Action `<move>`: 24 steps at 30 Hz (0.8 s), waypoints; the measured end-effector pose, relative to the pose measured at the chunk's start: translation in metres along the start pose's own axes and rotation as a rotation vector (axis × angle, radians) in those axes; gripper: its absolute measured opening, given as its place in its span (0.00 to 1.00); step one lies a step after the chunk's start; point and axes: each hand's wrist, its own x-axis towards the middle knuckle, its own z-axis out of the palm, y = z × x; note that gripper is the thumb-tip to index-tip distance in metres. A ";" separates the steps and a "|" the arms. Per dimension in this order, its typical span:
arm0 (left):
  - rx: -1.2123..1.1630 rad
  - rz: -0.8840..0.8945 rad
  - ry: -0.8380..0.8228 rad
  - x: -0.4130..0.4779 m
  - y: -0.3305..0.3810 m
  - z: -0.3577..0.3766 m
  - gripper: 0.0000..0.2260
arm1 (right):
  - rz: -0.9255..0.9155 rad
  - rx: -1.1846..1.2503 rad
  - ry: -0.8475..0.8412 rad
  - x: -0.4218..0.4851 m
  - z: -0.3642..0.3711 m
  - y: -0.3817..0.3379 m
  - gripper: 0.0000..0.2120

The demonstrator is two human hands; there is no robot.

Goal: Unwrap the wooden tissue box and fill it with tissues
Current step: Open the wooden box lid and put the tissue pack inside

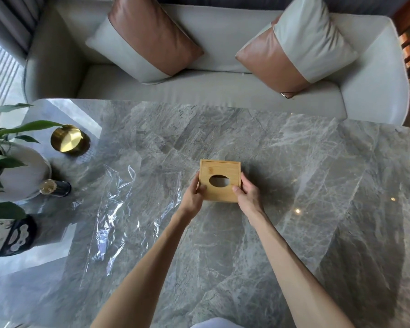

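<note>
Before you stretches a grey marble table [294,162], with a pale sofa [211,91] and two cushions behind it. On the table's left side lies the clear plastic wrap [126,209], crumpled and flat, well apart from your hands; beyond it, at the left edge, stand a leafy plant in a white pot [17,171] and a small brass tin [69,139]. Near the middle sits the wooden tissue box [219,179], bare of wrap, its oval slot facing up. Your left hand [193,197] clamps the box's left side and your right hand [247,196] its right side, thumbs resting on the top face by the slot; the fingers [243,177] of your right hand curl round the far right edge.
</note>
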 end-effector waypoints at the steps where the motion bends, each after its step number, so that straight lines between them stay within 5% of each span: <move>1: 0.040 -0.005 0.044 0.000 0.001 0.003 0.22 | -0.001 -0.014 0.005 0.001 0.001 0.001 0.28; 7: 0.102 -0.114 0.109 -0.009 0.012 0.000 0.26 | -0.009 -0.216 0.086 -0.010 0.003 -0.026 0.28; 10: 0.137 -0.022 0.371 -0.027 -0.001 -0.052 0.19 | -0.359 -0.262 0.324 -0.044 0.025 -0.068 0.21; 13: 0.125 0.000 0.680 -0.041 -0.029 -0.124 0.12 | -0.504 -0.088 0.135 -0.079 0.076 -0.104 0.11; 16: 0.131 -0.158 0.812 -0.038 -0.066 -0.191 0.12 | -0.280 -0.235 -0.063 -0.081 0.138 -0.105 0.17; 19: 0.168 -0.293 0.659 -0.016 -0.094 -0.234 0.17 | -0.020 -0.396 -0.015 -0.059 0.185 -0.082 0.32; 24: -0.081 -0.264 0.468 0.015 -0.102 -0.259 0.17 | 0.265 0.032 0.188 -0.027 0.208 -0.061 0.22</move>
